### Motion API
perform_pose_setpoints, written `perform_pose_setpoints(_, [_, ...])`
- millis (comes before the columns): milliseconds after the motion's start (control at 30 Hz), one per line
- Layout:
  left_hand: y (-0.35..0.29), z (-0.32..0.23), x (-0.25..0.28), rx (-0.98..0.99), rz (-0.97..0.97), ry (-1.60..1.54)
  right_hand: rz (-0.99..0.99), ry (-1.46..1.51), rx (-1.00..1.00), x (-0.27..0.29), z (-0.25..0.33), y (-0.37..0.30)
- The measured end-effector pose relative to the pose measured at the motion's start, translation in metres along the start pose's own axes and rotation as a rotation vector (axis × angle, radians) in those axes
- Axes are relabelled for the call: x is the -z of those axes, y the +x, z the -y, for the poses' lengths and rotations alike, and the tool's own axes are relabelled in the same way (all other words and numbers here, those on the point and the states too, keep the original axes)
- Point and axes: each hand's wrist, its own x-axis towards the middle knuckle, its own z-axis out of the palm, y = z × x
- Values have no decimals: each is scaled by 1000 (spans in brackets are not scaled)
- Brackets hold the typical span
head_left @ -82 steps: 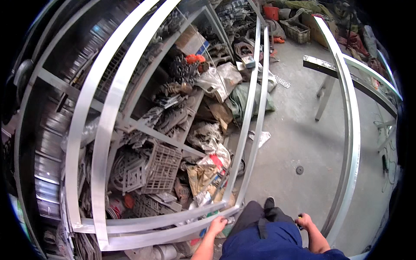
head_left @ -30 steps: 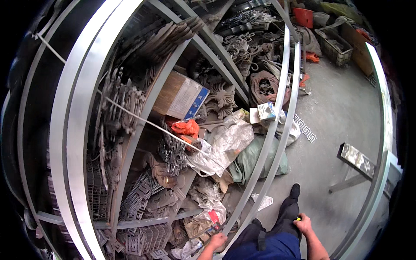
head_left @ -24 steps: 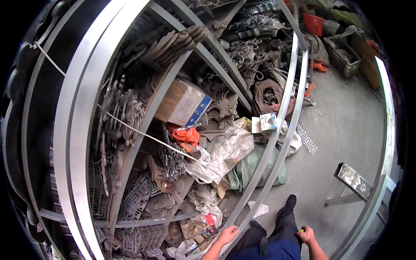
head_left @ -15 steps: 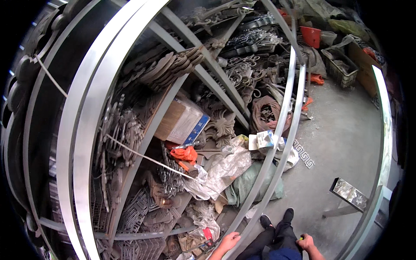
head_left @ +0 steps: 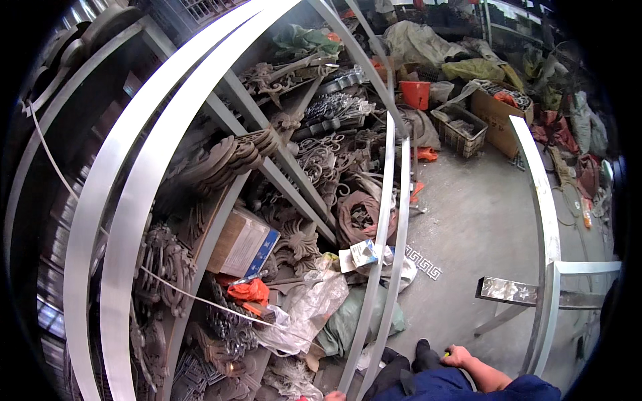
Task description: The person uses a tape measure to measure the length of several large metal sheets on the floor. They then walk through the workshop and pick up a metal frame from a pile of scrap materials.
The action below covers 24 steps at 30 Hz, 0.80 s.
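My right hand, in front of my dark blue clothing, is closed round a small yellow-green object. Most of that object is hidden in my fingers, so its kind does not show. Only a sliver of my left hand appears at the bottom edge, close to the lower end of a pair of upright bare metal tubes; its fingers are cut off. Right of my right hand stands a metal post with a crossbar. A short square tube with a patterned face lies against it.
Two broad curved metal bars arch across my left. Beyond them are piled ornamental castings, a cardboard box, an orange bag and a green sack. A plastic crate and red bucket stand farther off.
The view has swung to the right and upward, showing more of the floor and far clutter. My left hand has dropped almost out of the picture. My right hand keeps its grip.
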Motion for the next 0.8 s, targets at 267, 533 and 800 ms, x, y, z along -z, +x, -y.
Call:
perform_pose_setpoints(267, [66,-33,23,-18,-30,-121,-12,-41,79,28,47,22])
perform_pose_setpoints(533, [52,27,0,-132,-97,277,11,-71,136,74,57,94])
perform_pose_setpoints(800, [64,-70,-52,263,130,594,45,-30,183,187,45,172])
